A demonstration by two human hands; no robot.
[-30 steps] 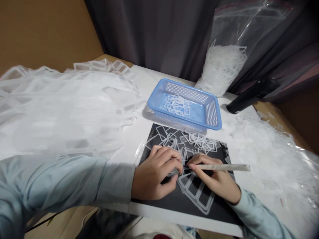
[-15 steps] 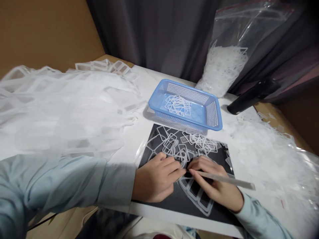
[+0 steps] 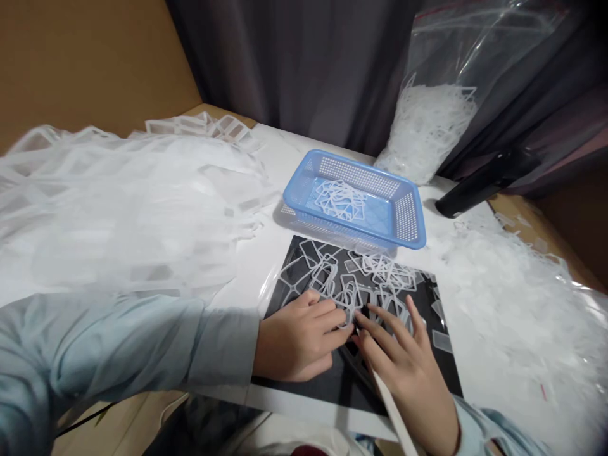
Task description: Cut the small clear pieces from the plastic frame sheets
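Observation:
Both hands work over a black mat (image 3: 327,380) covered in a tangle of clear plastic square frames (image 3: 361,278). My left hand (image 3: 299,339) is curled, its fingertips on the frames at the middle of the mat. My right hand (image 3: 403,367) lies close beside it, fingers spread over the frames. A long, flat white stick (image 3: 392,405) runs from under my right palm towards the lower right and past the table's front edge. A strip of frames under my right hand is mostly hidden.
A blue mesh basket (image 3: 354,202) holding some frames stands beyond the mat. Behind it is a plastic zip bag of frames (image 3: 441,82). Large heaps of white plastic (image 3: 118,215) (image 3: 513,297) lie on both sides. A black handle (image 3: 487,183) rests at the back right.
My right hand has turned and spread its fingers over the frames. The white stick has swung from pointing right to pointing down towards me. My left hand has barely moved.

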